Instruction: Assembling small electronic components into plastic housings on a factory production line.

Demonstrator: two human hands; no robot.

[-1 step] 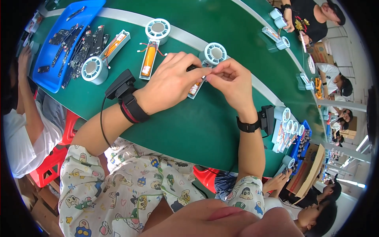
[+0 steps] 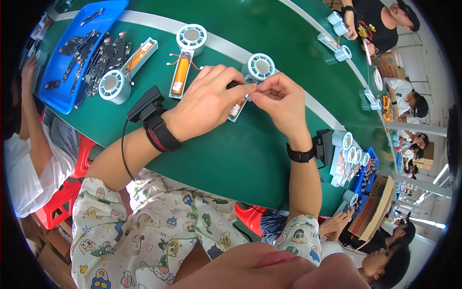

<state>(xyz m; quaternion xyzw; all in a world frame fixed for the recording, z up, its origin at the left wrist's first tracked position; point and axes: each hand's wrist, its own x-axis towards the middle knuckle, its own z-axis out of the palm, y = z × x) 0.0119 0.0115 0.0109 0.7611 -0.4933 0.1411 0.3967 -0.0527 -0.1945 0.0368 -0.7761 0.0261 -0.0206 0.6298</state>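
Note:
My left hand (image 2: 211,98) and my right hand (image 2: 281,102) meet fingertip to fingertip over a light-blue handheld fan body (image 2: 261,66). Both pinch closed on something small that the fingers hide. A dark piece (image 2: 233,85) shows beneath the left fingers; its kind is not clear. The fan's narrow housing with an orange battery (image 2: 236,109) lies partly under the left hand. Left of the hands lies a second fan body (image 2: 191,37), its open housing holding an orange battery (image 2: 181,70) with loose red and black wires. A third similar fan body (image 2: 114,86) lies farther left.
A blue tray (image 2: 57,98) and a pile of dark circuit boards (image 2: 103,65) are on the green table (image 2: 231,161) at left. More fan bodies (image 2: 341,164), a blue bin (image 2: 373,156) and a cardboard box (image 2: 378,207) stand at right. Other people sit around the table.

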